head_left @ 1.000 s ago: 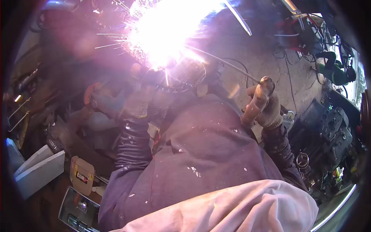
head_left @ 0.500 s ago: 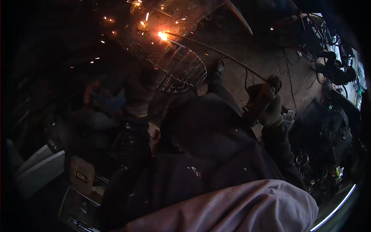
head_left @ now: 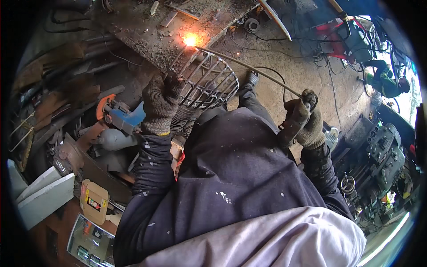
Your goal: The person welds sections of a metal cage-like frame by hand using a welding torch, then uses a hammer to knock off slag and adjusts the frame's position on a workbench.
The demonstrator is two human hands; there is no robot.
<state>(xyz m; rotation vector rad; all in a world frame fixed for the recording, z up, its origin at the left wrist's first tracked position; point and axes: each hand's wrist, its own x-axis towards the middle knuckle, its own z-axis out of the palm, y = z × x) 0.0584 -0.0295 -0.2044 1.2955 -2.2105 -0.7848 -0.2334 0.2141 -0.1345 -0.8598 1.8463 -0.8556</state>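
My left hand (head_left: pixel 161 104), in a knitted work glove, is closed on the near left edge of a curved metal grille (head_left: pixel 207 71) made of several parallel bars. My right hand (head_left: pixel 307 124), gloved too, grips a welding electrode holder (head_left: pixel 309 99), partly hidden by the fingers. From it a long thin welding electrode (head_left: pixel 249 67) runs up and left to the grille's far corner. A bright orange arc (head_left: pixel 190 40) glows at the electrode's tip, hiding the exact contact. The grille's far end lies at the edge of a dirty metal worktop (head_left: pixel 147 33).
Scrap and a blue and orange tool (head_left: pixel 126 116) lie on the left. A cardboard box (head_left: pixel 94 202) and pale slabs (head_left: pixel 46 193) are lower left. Cables cross the floor (head_left: pixel 267 53). A person (head_left: pixel 384 80) crouches far right, near a red machine (head_left: pixel 331 38). Dark machinery (head_left: pixel 384 151) stands at right.
The picture has turned from very dark to bright. The flying sparks are gone, and the arc's glow sits slightly right of where it was. Both hands stay nearly in place.
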